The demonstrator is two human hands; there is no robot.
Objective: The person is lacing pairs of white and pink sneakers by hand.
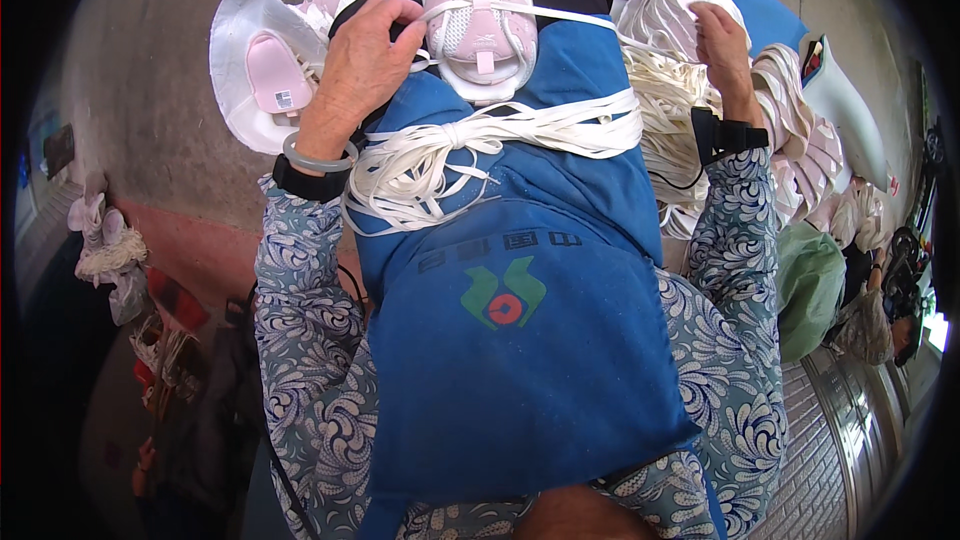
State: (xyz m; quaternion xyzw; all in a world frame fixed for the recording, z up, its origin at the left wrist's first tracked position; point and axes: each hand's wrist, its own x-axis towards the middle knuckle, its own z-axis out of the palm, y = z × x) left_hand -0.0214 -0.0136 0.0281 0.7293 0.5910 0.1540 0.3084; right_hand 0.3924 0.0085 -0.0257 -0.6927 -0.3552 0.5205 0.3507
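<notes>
A pink and white sneaker upper (485, 35) rests on my lap, toe pointing away, with white laces threaded across its front. At its left edge my left hand (365, 65) has its fingers pinched on the white shoelace. The lace (572, 16) stretches from the eyelets out to the right. On that side my right hand (725, 45) is raised with its fingers curled together at the lace's far end; the exact grip is small and partly hidden. A tied bundle of white laces (570, 125) lies across my blue apron (530, 380).
Loose white laces (665, 90) hang in a heap below my right hand. Stacked pink and white shoe uppers (675, 15) sit beside it, and more uppers (795, 140) lie further right. To the left is a white curved piece (235, 70) with a pink shoe tongue (275, 70).
</notes>
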